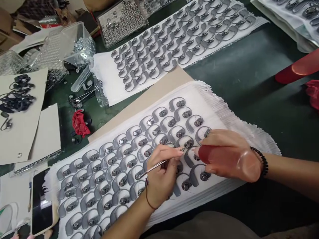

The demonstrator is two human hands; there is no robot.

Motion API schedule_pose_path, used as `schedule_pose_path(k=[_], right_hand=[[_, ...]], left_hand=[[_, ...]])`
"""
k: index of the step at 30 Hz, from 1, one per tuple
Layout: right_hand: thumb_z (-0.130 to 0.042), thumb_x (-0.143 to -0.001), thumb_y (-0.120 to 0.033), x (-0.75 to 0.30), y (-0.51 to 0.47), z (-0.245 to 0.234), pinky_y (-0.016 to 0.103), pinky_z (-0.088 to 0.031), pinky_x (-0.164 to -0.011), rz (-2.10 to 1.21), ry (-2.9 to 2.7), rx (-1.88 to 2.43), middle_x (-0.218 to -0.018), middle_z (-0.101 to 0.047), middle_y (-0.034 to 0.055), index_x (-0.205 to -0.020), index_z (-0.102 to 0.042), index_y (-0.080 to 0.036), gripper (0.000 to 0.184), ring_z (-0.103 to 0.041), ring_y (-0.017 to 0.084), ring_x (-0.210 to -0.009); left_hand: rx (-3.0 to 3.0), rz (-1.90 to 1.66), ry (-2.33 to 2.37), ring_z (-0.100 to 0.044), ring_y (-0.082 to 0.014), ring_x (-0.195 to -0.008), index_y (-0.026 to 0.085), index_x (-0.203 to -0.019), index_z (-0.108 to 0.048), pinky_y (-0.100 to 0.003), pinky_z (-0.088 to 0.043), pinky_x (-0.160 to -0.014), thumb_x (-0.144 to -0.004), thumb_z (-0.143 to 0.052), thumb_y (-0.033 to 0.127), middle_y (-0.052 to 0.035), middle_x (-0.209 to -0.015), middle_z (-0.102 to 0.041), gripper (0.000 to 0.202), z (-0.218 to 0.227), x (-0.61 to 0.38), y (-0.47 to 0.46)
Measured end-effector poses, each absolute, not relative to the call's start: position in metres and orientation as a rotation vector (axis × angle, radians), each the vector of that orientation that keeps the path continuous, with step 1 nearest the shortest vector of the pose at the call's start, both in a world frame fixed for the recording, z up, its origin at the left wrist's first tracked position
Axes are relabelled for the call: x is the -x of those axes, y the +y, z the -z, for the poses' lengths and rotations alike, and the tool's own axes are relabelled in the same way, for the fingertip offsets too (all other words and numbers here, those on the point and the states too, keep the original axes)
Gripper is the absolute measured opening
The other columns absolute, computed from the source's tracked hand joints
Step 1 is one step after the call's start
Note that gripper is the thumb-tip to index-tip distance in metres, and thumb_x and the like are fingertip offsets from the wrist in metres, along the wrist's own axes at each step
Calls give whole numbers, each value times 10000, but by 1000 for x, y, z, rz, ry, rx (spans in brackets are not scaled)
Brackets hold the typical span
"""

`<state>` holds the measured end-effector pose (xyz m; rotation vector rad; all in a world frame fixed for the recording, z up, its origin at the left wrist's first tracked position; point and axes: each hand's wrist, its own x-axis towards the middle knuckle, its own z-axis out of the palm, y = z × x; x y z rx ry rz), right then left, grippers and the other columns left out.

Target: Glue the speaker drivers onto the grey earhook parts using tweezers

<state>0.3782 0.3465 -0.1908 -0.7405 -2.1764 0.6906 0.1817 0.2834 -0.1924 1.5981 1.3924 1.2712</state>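
My left hand (163, 172) pinches a thin metal tool (154, 167) that looks like tweezers. Its tip meets the dark round centre of one grey hook-shaped piece (188, 142). On the right, my right hand (224, 137) is closed around a translucent red cylinder (224, 161), possibly a bottle, tilted with its broad round end toward me. The cylinder's other end is close to the tool tip; I cannot tell whether it touches a piece. Rows of similar grey hooks, each with a round metallic part, lie on a stack of white sheets (199, 96). Both hands cover some pieces.
Behind lies a second white sheet (102, 66) with rows of grey hooks. A tray of metal parts (122, 23) and a clear box (79, 43) stand at the back. Left are a red cloth (80, 123), tweezers (86, 95) and a phone (41, 202). Another red cylinder (296, 68) is at right.
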Motion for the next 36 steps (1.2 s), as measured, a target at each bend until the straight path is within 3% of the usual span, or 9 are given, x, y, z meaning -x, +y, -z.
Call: schedule_pose_path(k=[13, 21, 31, 36], right_hand=[[-565, -858, -448, -376, 347, 193, 270, -388, -510, -720, -2209, 677, -604, -536, 17, -906, -516, -133, 323, -463, 128, -513], [-521, -880, -460, -376, 346, 192, 256, -387, -528, -757, -2203, 724, -632, -553, 23, -885, -535, -148, 312, -467, 123, -534], [-583, -847, -372, -377, 346, 198, 243, -385, -524, -749, -2091, 742, -655, -536, 5, -776, -509, -183, 215, -479, 108, -542], [-613, -829, -333, -375, 348, 195, 220, -404, -498, -953, -1955, 812, -661, -558, 0, -706, -526, -183, 213, -520, 99, -547]], left_hand=[[-1565, -1240, 1444, -582, -93, -766, 199, -866, -618, -212, -455, -685, -785, -571, 50, 8, -809, -620, 177, 192, -183, 283], [-1571, -1213, 1463, -569, -90, -756, 202, -869, -618, -212, -442, -684, -785, -571, 46, 5, -801, -612, 183, 193, -181, 281], [-1630, -1208, 1454, -574, -106, -778, 197, -880, -608, -236, -453, -695, -793, -552, 37, -2, -814, -626, 190, 192, -180, 284], [-1681, -1234, 1413, -583, -102, -790, 180, -884, -607, -236, -463, -704, -782, -545, -3, -7, -814, -611, 219, 192, -180, 284]])
